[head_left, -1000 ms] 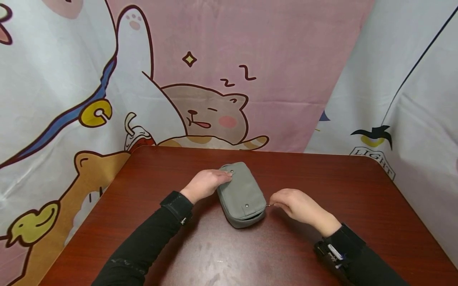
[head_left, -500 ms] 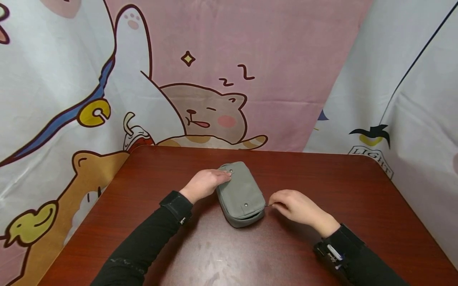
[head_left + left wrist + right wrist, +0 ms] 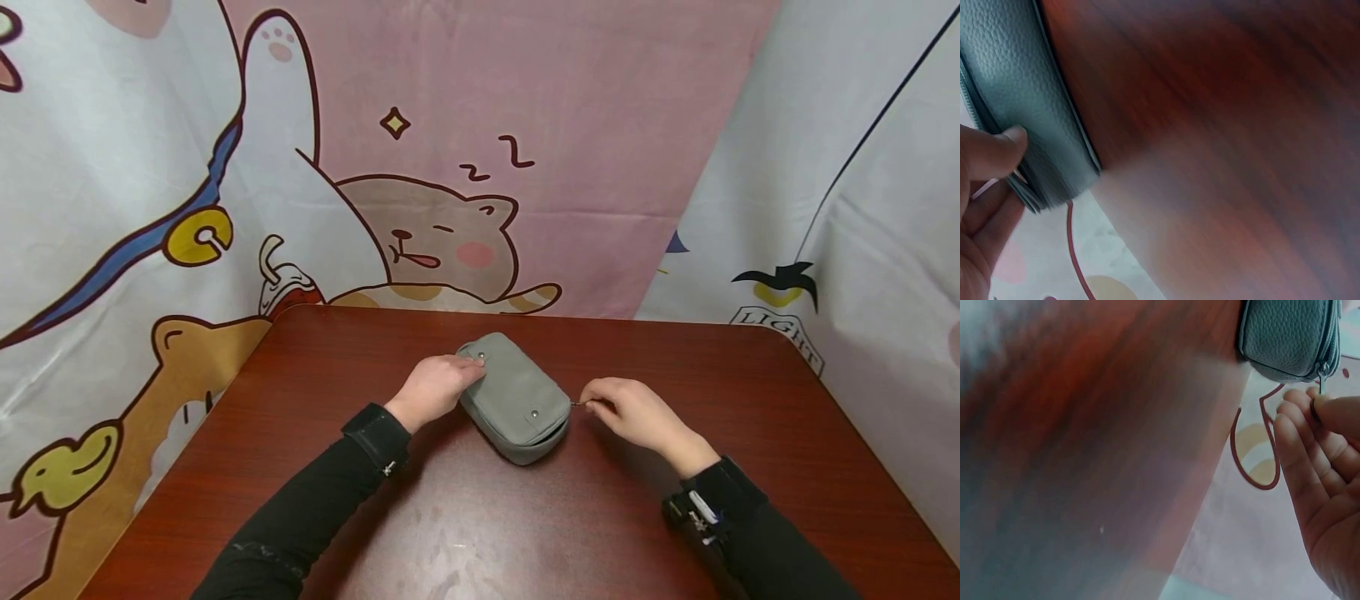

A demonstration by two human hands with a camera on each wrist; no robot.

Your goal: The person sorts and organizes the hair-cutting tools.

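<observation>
A grey-green zippered pouch (image 3: 513,392) of pebbled leather lies on the table, with two small studs on its top face. Its zipper gapes along the near end. My left hand (image 3: 435,387) grips the far left corner; in the left wrist view the thumb (image 3: 1007,150) presses the pouch's side (image 3: 1019,75) while the fingers go round its edge. On the pouch's right side, my right hand (image 3: 637,417) pinches the zipper pull. The right wrist view shows the metal slider (image 3: 1322,370) at the pouch's corner, its pull between thumb (image 3: 1338,415) and forefinger.
The reddish-brown wooden table (image 3: 360,533) ends at a far edge just beyond the pouch. Behind it hangs a cloth backdrop (image 3: 600,150) with cartoon animals. Dark sleeves cover both forearms, and a small device (image 3: 693,517) is strapped at the right wrist.
My right hand has moved away and to the right, still pinching the zipper pull. The pouch's near end has swung to the right with it, while my left hand keeps its hold.
</observation>
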